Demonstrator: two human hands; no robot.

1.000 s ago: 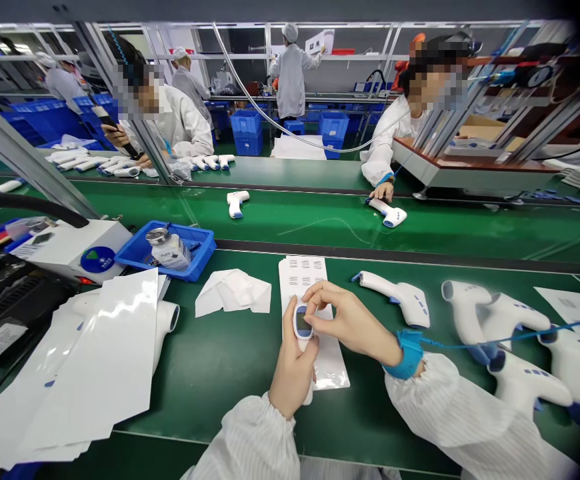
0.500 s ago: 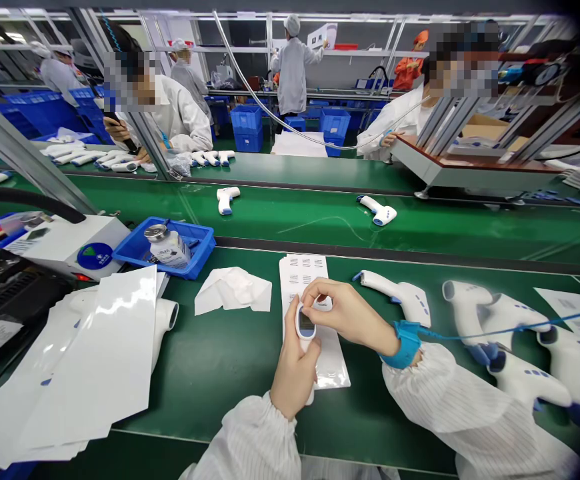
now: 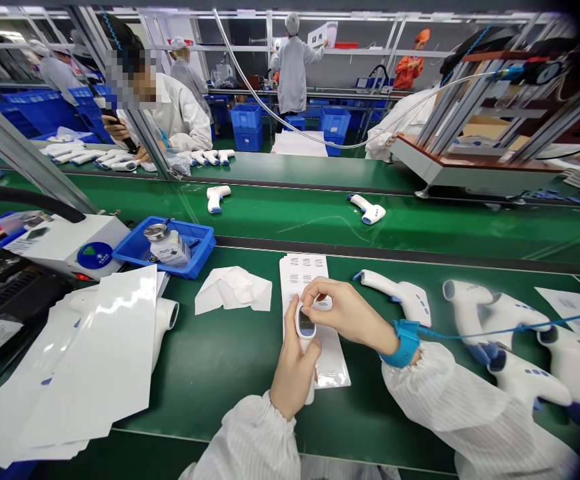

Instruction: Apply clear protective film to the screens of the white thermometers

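My left hand [image 3: 293,370] is wrapped round the handle of a white infrared thermometer [image 3: 305,325], held upright with its small screen facing me. My right hand [image 3: 351,315] pinches at the top edge of that screen with thumb and forefinger; what the fingertips grip is too small to make out. A blue wrist strap [image 3: 407,342] with a blue cord is on my right wrist. Under both hands lies a sheet of labels [image 3: 306,270] on the green bench [image 3: 230,360].
More white thermometers [image 3: 403,297] lie at my right [image 3: 495,313]. A crumpled white cloth [image 3: 233,291], a blue tray [image 3: 197,257] with a bottle [image 3: 167,247] and white sheets [image 3: 100,360] sit at the left. Two thermometers [image 3: 367,210] ride the belt. A person in white [image 3: 175,113] works opposite.
The two thermometers on the belt have drifted left. The person at the far right has drawn their hand back from the belt. My hands have hardly moved on the thermometer.
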